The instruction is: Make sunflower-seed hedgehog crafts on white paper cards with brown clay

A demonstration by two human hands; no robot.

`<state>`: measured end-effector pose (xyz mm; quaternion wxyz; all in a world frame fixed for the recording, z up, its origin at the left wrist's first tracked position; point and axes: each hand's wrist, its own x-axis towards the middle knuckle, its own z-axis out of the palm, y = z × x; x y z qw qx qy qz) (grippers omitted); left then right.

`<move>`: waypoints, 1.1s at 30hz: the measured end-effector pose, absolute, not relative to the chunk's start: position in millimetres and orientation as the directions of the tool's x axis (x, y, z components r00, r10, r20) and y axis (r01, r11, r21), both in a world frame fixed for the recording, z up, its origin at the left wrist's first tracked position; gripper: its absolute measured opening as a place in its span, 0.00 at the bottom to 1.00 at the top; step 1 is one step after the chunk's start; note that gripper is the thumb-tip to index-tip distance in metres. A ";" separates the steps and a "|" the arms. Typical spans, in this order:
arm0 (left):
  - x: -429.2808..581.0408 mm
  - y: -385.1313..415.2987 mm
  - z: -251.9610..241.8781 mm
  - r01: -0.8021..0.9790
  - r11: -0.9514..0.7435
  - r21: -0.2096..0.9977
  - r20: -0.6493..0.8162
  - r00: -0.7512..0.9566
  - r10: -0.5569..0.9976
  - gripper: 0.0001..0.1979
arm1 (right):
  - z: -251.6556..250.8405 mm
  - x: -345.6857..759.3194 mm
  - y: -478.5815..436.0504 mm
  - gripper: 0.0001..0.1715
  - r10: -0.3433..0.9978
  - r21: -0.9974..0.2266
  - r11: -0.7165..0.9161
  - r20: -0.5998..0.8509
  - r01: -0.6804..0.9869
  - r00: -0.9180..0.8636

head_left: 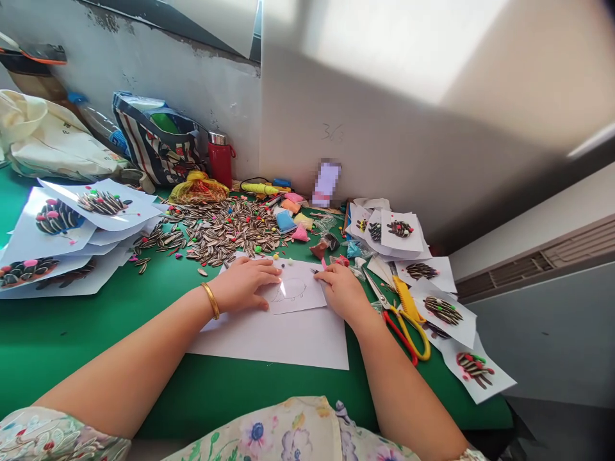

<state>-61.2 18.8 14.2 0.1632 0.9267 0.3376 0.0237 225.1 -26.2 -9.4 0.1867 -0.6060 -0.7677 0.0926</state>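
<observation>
Small sheet (300, 303) with a pencil-thin animal outline (291, 290) sits between the two hands, on top of a larger white sheet (288, 346) on the green table (158, 339). Its long axis runs roughly left-right, slightly skewed, and so does the outline's.

Key relation: the outline lies just right of the left hand (248, 283) and left of the right hand (343, 291). The left hand is nearer; its fingertips reach the outline's left end. The right hand is at the sheet's right edge, with bare paper between it and the outline.

Left hand: palm down, fingers spread, flat on the paper, nothing visible in it. Right hand: fingers curled narrow; a slim dark-tipped thing (314, 271) shows at the fingertips, pointing left (pen, probably; grip hidden, can't tell if it's held).

Around them: a few pompoms (276, 256) at the sheet's far edge, loose striped seeds (230, 227) beyond the left hand, bagged clay (285, 221) further back. Yellow-handled scissors (423, 342) and a yellow cutter (406, 298) lie just right of the right hand. Seed-covered pictures (442, 310) are stacked past those, more (103, 202) far left.
</observation>
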 end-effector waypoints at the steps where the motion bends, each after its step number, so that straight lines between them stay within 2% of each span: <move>1: -62.2 20.6 13.5 0.614 -0.719 0.326 -0.057 0.772 0.633 0.23 | -8.7 224.3 -26.8 0.23 0.967 -0.386 0.241 0.169 0.891 -0.188; 4: -62.9 23.7 11.2 0.607 -0.715 0.346 0.016 0.758 0.652 0.17 | -5.3 222.4 -26.9 0.20 0.970 -0.437 0.210 0.202 0.875 -0.131; 6: -60.9 23.0 10.4 0.604 -0.713 0.356 0.097 0.735 0.671 0.16 | -1.7 223.6 -25.7 0.18 0.961 -0.466 0.189 0.270 0.864 -0.065; 9: -54.8 17.7 9.6 0.589 -0.725 0.357 0.192 0.713 0.674 0.25 | 6.7 233.0 -23.1 0.17 0.920 -0.518 0.155 0.386 0.841 0.068; 14: -44.7 5.3 4.9 0.557 -0.765 0.324 0.194 0.752 0.630 0.38 | 30.8 265.9 -19.4 0.23 0.836 -0.531 0.027 0.476 0.847 0.271; 17: -42.4 1.1 1.1 0.541 -0.778 0.318 0.178 0.772 0.610 0.45 | 44.7 283.9 -14.9 0.25 0.850 -0.452 -0.110 0.419 0.885 0.319; 20: -42.7 0.0 0.0 0.547 -0.774 0.318 0.133 0.783 0.608 0.47 | 46.4 294.5 -6.9 0.24 0.921 -0.294 -0.232 0.241 0.927 0.306; 23: -44.3 0.2 1.9 0.561 -0.764 0.317 0.106 0.780 0.617 0.46 | 33.4 300.3 1.3 0.27 0.964 -0.134 -0.236 0.093 0.963 0.249; 26: -45.4 0.6 4.0 0.557 -0.768 0.315 0.113 0.782 0.613 0.45 | 15.5 304.5 5.6 0.32 0.980 -0.050 -0.197 0.013 0.979 0.198; 29: -45.6 0.9 4.0 0.554 -0.768 0.320 0.121 0.780 0.613 0.45 | 4.6 307.7 6.8 0.31 0.988 -0.044 -0.145 0.051 0.988 0.147; 33: -45.4 1.5 3.4 0.549 -0.770 0.325 0.141 0.777 0.614 0.44 | 4.0 309.4 7.3 0.19 0.981 -0.053 -0.121 0.146 0.991 0.128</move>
